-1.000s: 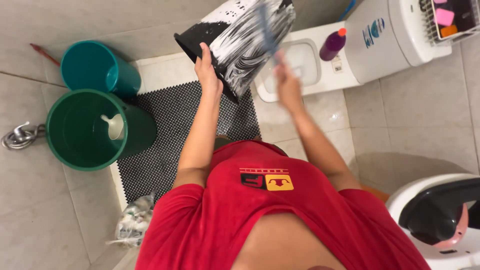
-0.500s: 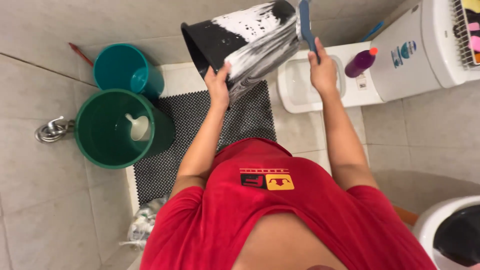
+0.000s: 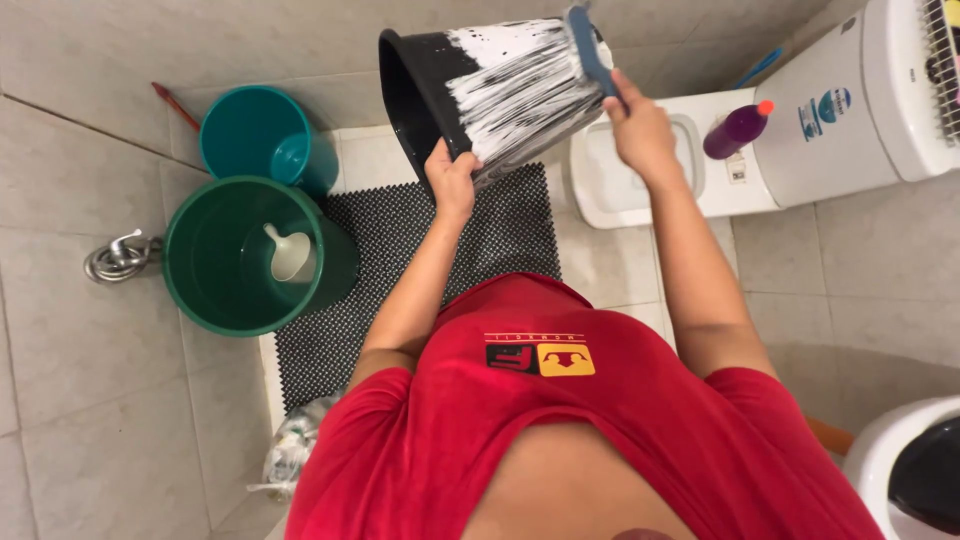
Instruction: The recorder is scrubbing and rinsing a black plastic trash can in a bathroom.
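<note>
I'm gripping the soapy bucket [image 3: 480, 80] rim with my left hand [image 3: 452, 180]; my right hand [image 3: 640, 130] is clasping a brush [image 3: 588, 40]. A purple bottle [image 3: 737, 128] with an orange cap is standing just right of it.

Pale tiled floor [image 3: 90, 400], with a black perforated mat [image 3: 420, 260] at the middle. On the left, a large green bucket [image 3: 200, 300] partly on the mat's edge, a smaller teal bucket [image 3: 250, 130] just beyond, a coiled metal hose [image 3: 120, 258] further left. Near left, a crumpled plastic bag [image 3: 295, 445]; far right, a white squat toilet pan [image 3: 620, 190] bearing a purple bottle [image 3: 735, 130].
</note>
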